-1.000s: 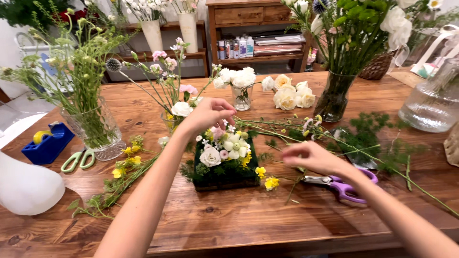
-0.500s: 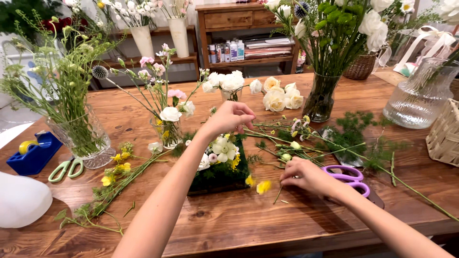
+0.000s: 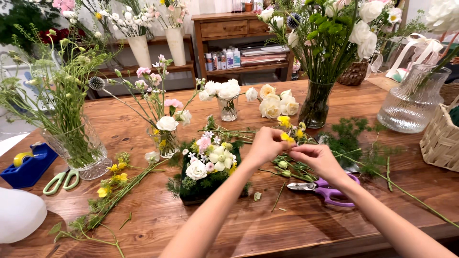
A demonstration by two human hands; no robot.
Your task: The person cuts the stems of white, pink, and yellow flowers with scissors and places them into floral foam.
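Note:
Both hands meet over the wooden table [image 3: 267,224], to the right of a small flower arrangement [image 3: 206,165] of white, pink and yellow blooms in a dark green block. My left hand [image 3: 265,145] and my right hand [image 3: 313,157] pinch a thin stem of small yellow flowers [image 3: 288,130] between their fingertips. Loose green stems [image 3: 287,167] lie under the hands. Purple-handled scissors [image 3: 325,188] rest just below my right wrist.
Glass vases of greenery [image 3: 76,143], pink and white flowers [image 3: 165,138] and white roses [image 3: 315,105] stand around. Green scissors [image 3: 60,180], a blue tape dispenser [image 3: 28,165], yellow-flowered stems [image 3: 114,184], an empty ribbed glass vase [image 3: 411,102] and a wicker basket [image 3: 442,136] sit on the table.
My left hand left the arrangement and moved right. My right hand rose from the table with the yellow flower stem, and both hands now hold it together.

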